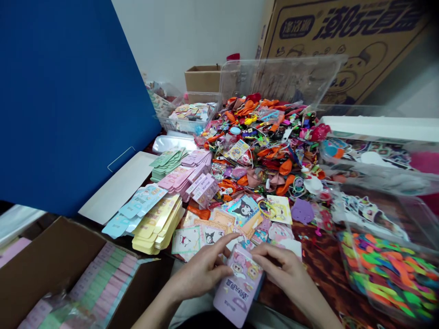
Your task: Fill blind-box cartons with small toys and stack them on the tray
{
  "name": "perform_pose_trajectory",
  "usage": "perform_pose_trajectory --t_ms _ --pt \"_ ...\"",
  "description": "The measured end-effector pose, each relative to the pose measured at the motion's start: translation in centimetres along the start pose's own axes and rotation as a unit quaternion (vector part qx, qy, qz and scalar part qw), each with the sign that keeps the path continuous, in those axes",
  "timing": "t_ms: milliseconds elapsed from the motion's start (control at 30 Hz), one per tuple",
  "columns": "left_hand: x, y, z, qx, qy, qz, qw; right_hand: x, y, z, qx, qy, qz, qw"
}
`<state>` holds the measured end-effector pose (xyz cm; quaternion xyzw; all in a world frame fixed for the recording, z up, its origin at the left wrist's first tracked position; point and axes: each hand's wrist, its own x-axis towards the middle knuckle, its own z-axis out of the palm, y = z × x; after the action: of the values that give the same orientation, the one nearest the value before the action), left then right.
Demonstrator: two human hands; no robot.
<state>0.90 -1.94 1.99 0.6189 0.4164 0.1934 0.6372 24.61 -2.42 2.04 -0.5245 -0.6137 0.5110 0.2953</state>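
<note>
At lower centre, the left hand point(202, 269) and right hand point(284, 269) grip a pink card packet point(240, 288) printed 潮玩盲盒, like the carton point(346, 41) at upper right.

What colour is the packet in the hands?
The packet is pale pink with cartoon characters, best in the head view.

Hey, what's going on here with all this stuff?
A person's left hand and right hand are holding a pink printed cardboard packet above a red-brown patterned tabletop. Ahead lies a large heap of orange balloons and small trinkets, beside stacks of flat yellow and pink card packets.
</note>
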Motion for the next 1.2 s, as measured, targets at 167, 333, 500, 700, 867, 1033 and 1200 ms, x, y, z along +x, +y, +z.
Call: perform_pose_trajectory --t_ms 167,333,500,700,867,1033,1200 --pt "0.0 -0.2 0.4 -0.018 0.016 -0.001 1.0 -0.7 0.8 0.4 0.021 0.043 0.007 0.999" --pt "0.3 0.8 0.3 -0.01 -0.005 -0.002 1.0 -1.0 1.0 0.3 0.029 0.06 -0.001 0.998" --pt "0.2 1.1 0.1 0.003 -0.013 0.007 1.0 -1.2 0.4 0.0 0.009 0.036 -0.059 0.998" --pt "0.2 1.2 0.4 0.028 -0.023 0.022 0.999 -1.2 0.5 0.5 0.037 0.057 -0.021 0.997" --pt "0.2 1.1 0.4 0.03 -0.031 0.022 0.999 -1.1 0.9 0.5 0.034 0.037 0.028 0.998" --pt "0.0 1.0 0.5 0.041 -0.037 0.004 0.998 -0.8 0.3 -0.1 0.009 -0.028 0.009 1.0" --pt "-0.1 0.6 0.6 0.005 -0.02 -0.002 1.0 -1.3 0.5 -0.1 0.018 -0.023 -0.028 0.999"
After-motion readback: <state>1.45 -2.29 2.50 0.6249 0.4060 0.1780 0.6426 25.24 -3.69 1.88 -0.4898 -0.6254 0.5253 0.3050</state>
